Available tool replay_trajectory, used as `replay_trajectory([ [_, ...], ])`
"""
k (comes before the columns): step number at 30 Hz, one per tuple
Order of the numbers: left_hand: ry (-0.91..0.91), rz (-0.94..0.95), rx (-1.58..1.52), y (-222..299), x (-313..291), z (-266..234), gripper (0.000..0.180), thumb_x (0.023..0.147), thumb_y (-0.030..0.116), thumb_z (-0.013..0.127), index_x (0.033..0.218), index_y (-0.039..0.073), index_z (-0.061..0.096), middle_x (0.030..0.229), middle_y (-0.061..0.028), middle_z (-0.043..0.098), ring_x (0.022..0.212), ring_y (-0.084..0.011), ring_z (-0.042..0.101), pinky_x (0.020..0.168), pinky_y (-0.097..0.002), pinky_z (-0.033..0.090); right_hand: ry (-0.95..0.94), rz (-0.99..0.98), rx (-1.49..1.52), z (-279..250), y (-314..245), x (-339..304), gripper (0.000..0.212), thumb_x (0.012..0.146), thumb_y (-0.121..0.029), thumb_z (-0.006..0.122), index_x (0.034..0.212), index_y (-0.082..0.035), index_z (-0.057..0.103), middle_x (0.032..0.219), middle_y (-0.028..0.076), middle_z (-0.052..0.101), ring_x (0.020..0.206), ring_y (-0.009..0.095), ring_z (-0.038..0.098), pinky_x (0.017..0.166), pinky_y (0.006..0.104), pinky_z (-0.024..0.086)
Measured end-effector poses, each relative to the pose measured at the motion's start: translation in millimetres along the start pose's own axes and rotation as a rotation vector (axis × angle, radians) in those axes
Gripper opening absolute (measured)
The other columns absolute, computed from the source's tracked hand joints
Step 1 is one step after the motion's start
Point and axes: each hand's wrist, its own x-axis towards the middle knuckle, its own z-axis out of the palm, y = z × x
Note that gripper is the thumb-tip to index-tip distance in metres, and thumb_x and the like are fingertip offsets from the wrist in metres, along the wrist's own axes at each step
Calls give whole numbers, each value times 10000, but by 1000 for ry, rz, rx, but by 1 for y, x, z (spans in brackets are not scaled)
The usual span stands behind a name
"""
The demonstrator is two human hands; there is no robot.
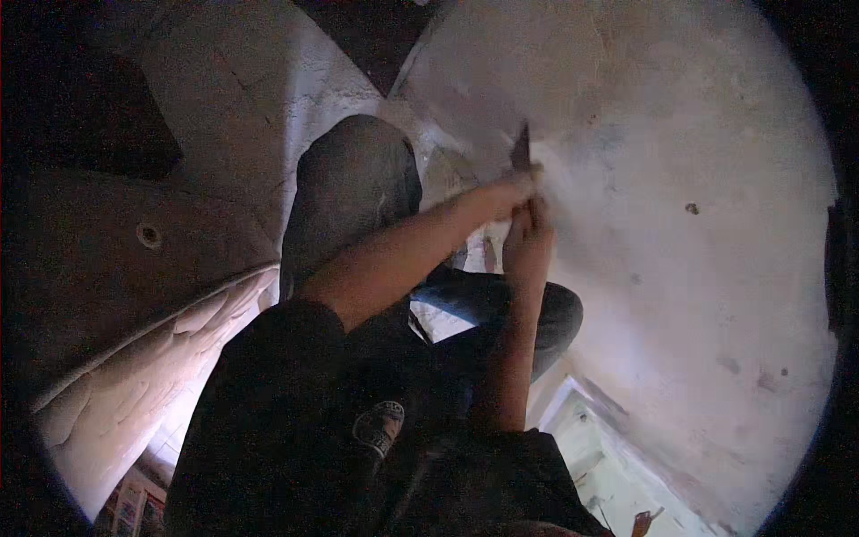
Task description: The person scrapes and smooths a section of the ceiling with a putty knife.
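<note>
Both hands are up against the pale plaster wall [680,179], pressed close together. The left hand [512,188] is closed around the handle of a dark flat blade [521,148], some scraper or putty knife by the look of it, and the blade tip stands above the knuckles with its edge laid on the wall. The right hand [528,242] sits just below the left, touching it; it seems curled around the lower end of the same handle, though in this dim light I cannot tell how firmly it grips.

By my reckoning the scraping stroke itself is in hand: blade on the surface, both arms braced behind it. The wall beyond the hands, out to the right, is blotchy and pitted (a small dark spot sits well off from the blade). The next push would want steady pressure and a shallow blade angle, so the edge skims rather than digs in.

Below the hands the person's bent knee [358,188] in grey trousers rises, and well off to the left lies a quilted mattress [134,385].
</note>
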Motion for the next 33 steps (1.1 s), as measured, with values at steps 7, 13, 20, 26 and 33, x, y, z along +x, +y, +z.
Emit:
replay_trajectory([
  [7,-52,-129,95,17,-16,-1,558,971,518,445,1016,-32,523,853,-145,631,734,-271,634,711,-425,523,-4,180,1,5,8,-5,377,941,-153,501,1265,37,536,1192,301,572,1108,462,549,892,473,459],
  [13,256,-100,-122,28,-12,1,686,974,561,389,1139,-93,518,824,-135,619,686,-252,614,680,-445,514,-5,-94,-141,24,18,0,314,970,-137,454,1217,38,536,1243,257,550,1167,425,528,963,435,432],
  [20,232,-46,3,-20,11,-7,598,996,517,364,1039,-52,544,780,-134,637,636,-242,620,667,-427,514,-12,142,-50,15,22,-15,249,936,-65,470,1137,51,560,1155,246,587,1032,413,596,874,392,461],
  [26,62,-20,-18,-19,11,-13,628,972,556,404,1054,-42,579,841,-155,651,703,-236,630,657,-408,514,-18,264,-26,9,8,-8,382,934,-127,476,1285,18,521,1171,306,594,1100,434,585,909,480,470],
  [33,167,-121,-45,-1,-7,4,571,979,520,437,1135,-16,554,941,-201,612,727,-253,613,687,-432,500,-48,385,-78,7,12,-6,394,951,-154,482,1291,42,520,1207,301,582,1115,440,575,896,471,474],
])
